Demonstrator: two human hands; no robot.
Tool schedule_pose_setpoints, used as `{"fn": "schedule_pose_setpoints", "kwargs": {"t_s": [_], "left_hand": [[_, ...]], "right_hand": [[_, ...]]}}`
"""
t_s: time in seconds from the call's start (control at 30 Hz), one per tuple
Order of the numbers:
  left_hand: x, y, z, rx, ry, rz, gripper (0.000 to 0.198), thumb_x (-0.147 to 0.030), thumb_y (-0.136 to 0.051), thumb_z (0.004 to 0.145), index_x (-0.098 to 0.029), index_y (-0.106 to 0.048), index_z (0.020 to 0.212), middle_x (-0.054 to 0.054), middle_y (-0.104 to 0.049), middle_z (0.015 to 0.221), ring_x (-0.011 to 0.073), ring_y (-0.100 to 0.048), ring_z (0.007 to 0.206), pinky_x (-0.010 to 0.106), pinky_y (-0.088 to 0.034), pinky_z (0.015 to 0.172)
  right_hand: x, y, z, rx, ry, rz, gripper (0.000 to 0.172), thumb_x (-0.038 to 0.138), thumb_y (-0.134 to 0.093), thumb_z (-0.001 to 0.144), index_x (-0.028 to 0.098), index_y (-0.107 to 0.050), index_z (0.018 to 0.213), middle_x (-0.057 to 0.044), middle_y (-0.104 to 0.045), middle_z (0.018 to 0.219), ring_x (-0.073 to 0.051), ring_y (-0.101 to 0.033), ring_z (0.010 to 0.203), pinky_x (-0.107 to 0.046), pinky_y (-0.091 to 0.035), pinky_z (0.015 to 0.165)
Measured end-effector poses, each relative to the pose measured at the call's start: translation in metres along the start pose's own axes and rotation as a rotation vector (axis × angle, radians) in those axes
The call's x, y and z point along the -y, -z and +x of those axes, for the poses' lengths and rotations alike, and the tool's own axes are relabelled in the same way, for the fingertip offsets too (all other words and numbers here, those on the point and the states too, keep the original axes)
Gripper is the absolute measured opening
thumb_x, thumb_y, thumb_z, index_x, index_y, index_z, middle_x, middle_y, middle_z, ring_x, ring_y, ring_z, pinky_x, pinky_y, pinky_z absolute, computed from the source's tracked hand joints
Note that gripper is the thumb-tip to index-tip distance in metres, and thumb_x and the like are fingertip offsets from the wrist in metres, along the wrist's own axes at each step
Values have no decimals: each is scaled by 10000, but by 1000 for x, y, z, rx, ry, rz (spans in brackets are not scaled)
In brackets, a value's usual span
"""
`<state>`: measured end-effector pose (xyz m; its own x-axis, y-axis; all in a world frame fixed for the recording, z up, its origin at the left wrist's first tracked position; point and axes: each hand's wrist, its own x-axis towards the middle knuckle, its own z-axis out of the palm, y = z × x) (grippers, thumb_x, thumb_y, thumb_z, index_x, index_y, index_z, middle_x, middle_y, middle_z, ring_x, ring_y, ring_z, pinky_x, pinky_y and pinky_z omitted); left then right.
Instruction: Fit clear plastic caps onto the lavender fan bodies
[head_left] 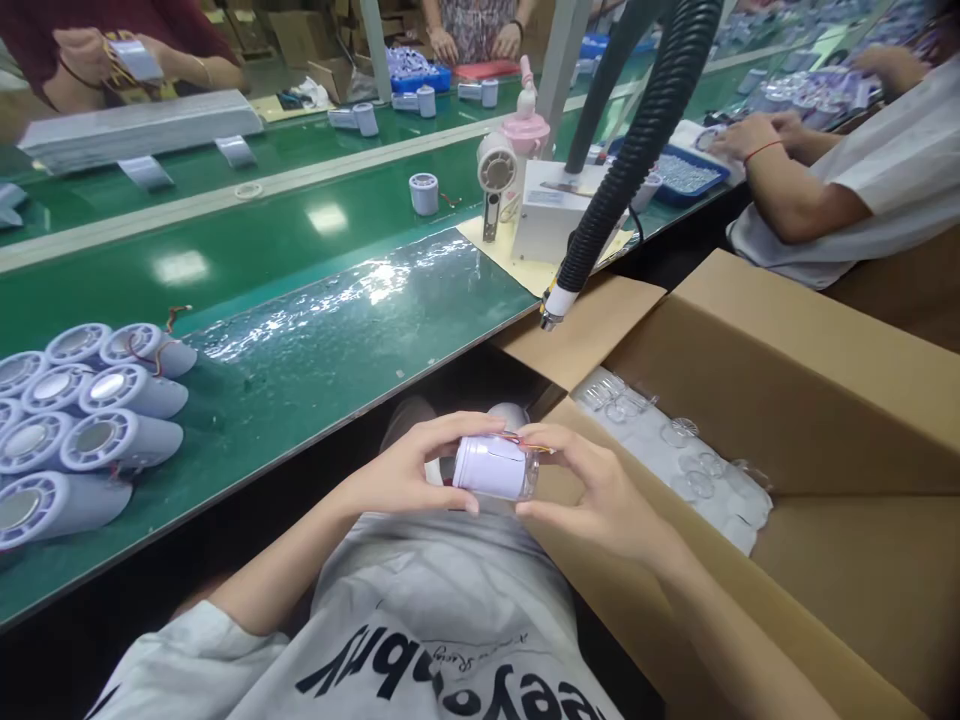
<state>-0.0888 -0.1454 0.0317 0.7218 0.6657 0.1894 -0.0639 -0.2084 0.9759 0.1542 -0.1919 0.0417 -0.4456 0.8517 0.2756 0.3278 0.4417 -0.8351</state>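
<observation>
In front of my lap, both hands hold one pale lilac cylindrical housing lying on its side. My left hand grips its left end, thumb below and fingers above. At the other end my right hand pinches a clear plastic piece against the housing. Thin red and yellow wires come out by my right fingertips. On the green bench to the left lie several similar lilac housings, stacked on their sides, some with wires showing.
An open cardboard box on my right holds several clear plastic parts. A black corrugated hose hangs above its flap. A small handheld fan and a white device stand on the bench. Co-workers sit opposite and at right.
</observation>
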Motion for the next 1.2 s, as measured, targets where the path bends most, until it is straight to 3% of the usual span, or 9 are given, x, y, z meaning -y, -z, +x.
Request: {"fn": "schedule_pose_setpoints", "kwargs": {"t_s": [0.2, 0.57, 0.73, 0.97, 1.07, 1.2], "left_hand": [[-3, 2, -5, 6, -81, 153, 779, -227, -821, 678, -317, -495, 1379, 93, -542, 1406, 298, -478, 1326, 461, -391, 1114], [-1, 1, -9, 11, -137, 190, 868, -167, -844, 638, -334, -461, 1399, 68, -536, 1419, 257, -476, 1333, 400, -384, 1125], [0, 0, -11, 0, -141, 190, 828, -187, -840, 646, -320, -487, 1383, 98, -546, 1406, 279, -494, 1317, 449, -403, 1104], [3, -1, -13, -9, -122, 183, 814, -208, -840, 652, -333, -492, 1377, 102, -523, 1427, 289, -479, 1329, 461, -407, 1095], [4, -1, -14, -8, -122, 192, 801, -223, -833, 664, -344, -489, 1377, 95, -497, 1451, 289, -469, 1338, 463, -391, 1105], [3, -3, -16, -7, -103, 220, 770, -234, -813, 693, -356, -483, 1378, 92, -456, 1481, 294, -447, 1353, 473, -359, 1121]], "right_hand": [[8, 0, 0, 44, -221, 195, 441, 314, -766, 778, 260, -532, 1149, -44, -634, 1108, -206, -651, 950, -351, -581, 851], [2, -7, 2, 117, -518, 666, 347, 420, -684, 842, 219, -505, 1062, 11, -617, 864, -107, -632, 651, -234, -530, 624], [-1, -16, 6, 129, -641, 812, 408, 538, -652, 827, 183, -502, 963, 14, -632, 697, -124, -655, 565, -211, -542, 516], [0, -25, 7, 127, -759, 969, 471, 634, -613, 799, 189, -468, 845, -7, -662, 637, -125, -650, 478, -169, -509, 412], [2, -25, 8, 188, -805, 1039, 488, 647, -521, 858, 159, -514, 883, -47, -682, 630, -122, -646, 459, -151, -498, 396], [5, -25, 9, 241, -966, 1126, 575, 543, -204, 1004, 99, -568, 977, -70, -673, 595, -104, -621, 415, -130, -470, 368]]}}
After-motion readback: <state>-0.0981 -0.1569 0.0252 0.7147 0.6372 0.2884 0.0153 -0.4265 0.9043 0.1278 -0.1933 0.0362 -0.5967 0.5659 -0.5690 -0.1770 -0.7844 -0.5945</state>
